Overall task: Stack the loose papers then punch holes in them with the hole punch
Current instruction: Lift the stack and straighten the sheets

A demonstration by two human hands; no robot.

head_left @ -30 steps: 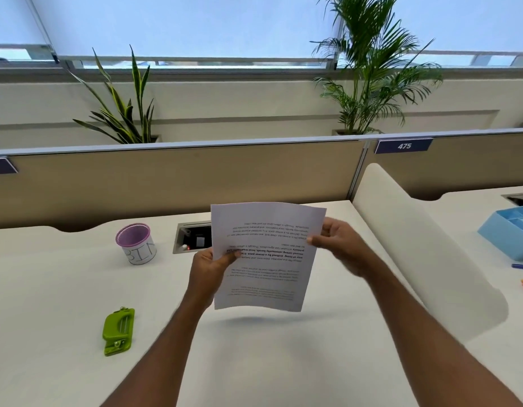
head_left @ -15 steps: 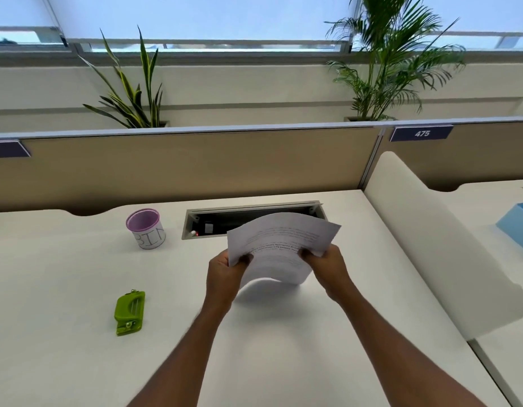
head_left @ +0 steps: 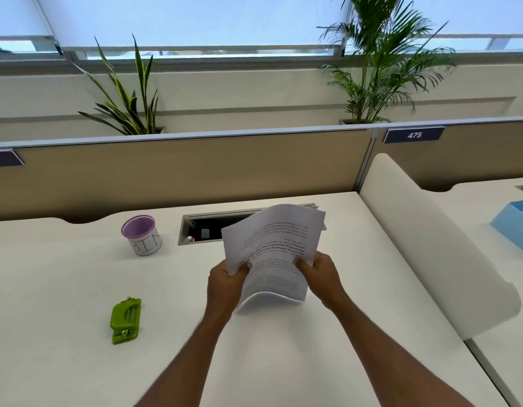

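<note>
A stack of white printed papers [head_left: 275, 248] stands upright above the white desk [head_left: 63, 289], its bottom edge bowed against the desk surface. My left hand [head_left: 226, 286] grips the stack's left edge and my right hand [head_left: 320, 274] grips its right edge. The text on the top sheet faces me upside down. A green hole punch [head_left: 125, 321] lies flat on the desk well to the left of my hands, apart from the papers.
A purple-rimmed cup marked BIN [head_left: 142, 235] stands at the back left. An open cable tray [head_left: 213, 229] is set in the desk behind the papers. A white side divider [head_left: 424, 239] borders the right; a blue organiser [head_left: 516, 223] sits beyond it.
The papers have come down from mid-air and their bottom edge now rests bowed on the desk. Both hands have shifted lower on the sheets. The camera has tilted.
</note>
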